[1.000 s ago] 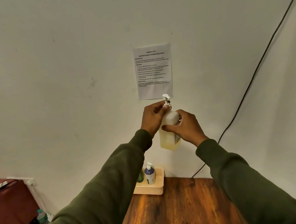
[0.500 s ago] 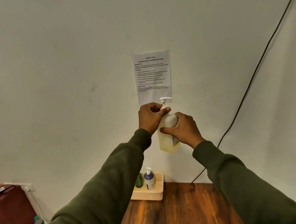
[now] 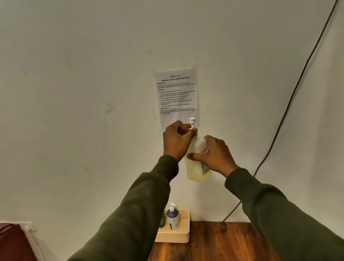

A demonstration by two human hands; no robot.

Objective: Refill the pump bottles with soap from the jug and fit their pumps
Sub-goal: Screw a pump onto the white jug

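Aloft, right hand (image 3: pixel 212 154) grips the bottle (image 3: pixel 196 163); left hand (image 3: pixel 176 141) pinches its pump (image 3: pixel 192 123).

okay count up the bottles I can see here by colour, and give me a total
Pale yellow bottle, gripped by the right hand while the left hand pinches its pump: 1
Dark blue bottle in the basket: 1
Green bottle, partly hidden behind it: 1
Total: 3

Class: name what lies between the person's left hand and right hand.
In the head view, the pale pump bottle lies between the left hand and right hand; both grip it.
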